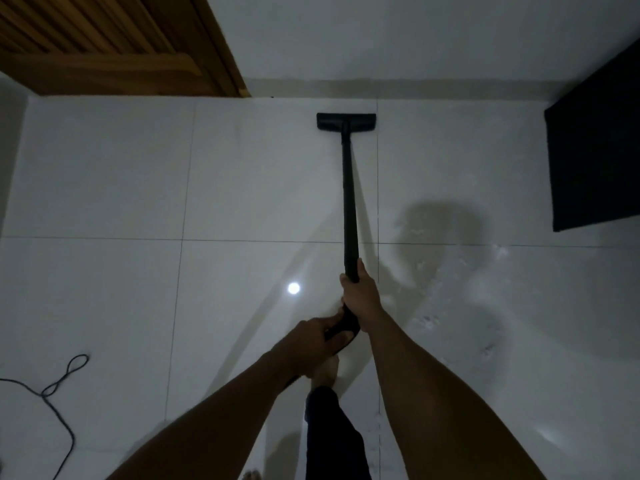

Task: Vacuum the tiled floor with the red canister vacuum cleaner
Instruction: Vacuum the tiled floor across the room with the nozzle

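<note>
A black vacuum wand [349, 202] runs straight away from me across the white tiled floor [104, 174]. Its flat black floor head [345, 121] rests on the tiles just short of the far wall. My right hand [360, 292] is wrapped around the lower end of the wand. My left hand [311, 341] grips the curved black handle [343, 325] just behind it. The red canister is out of view. Pale dust smears and specks lie on the tiles to the right [429, 320].
A wooden door [114, 46] stands at the far left. A black flat-topped object [595, 157] sits at the right wall. A dark power cord [59, 389] loops over the floor at lower left. My bare foot and dark trouser leg [329, 431] are below my hands.
</note>
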